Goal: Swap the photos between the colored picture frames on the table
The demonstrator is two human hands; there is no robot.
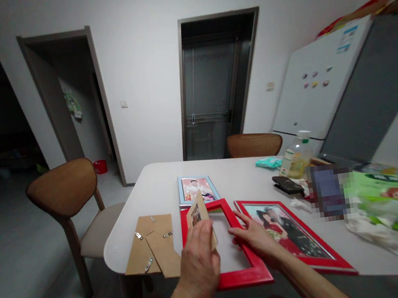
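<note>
- Head view: the left hand has its fingers closed round a thin picture panel, raised over the left part of the red frame; the right hand grips the frame's right rail, thumb reaching over it.
- The frame is at the table's near edge, between the brown boards and the red-framed portrait.
- Likeliest trouble, I'd judge: the panel slipping or bending, since one hand alone carries it by its lower part.
- Its corner could also scrape the rail, because it is held so steeply over the opening.
- The frame's near rail seems to reach past the table edge (the depth is hard to read), so a loosened right grip might let it tip.
- The panel stands steeply tilted, long axis running up and away from the palm, printed face turned left.
- The frame's long axis runs near to far, its far end angled slightly left, towards the blue frame.
</note>
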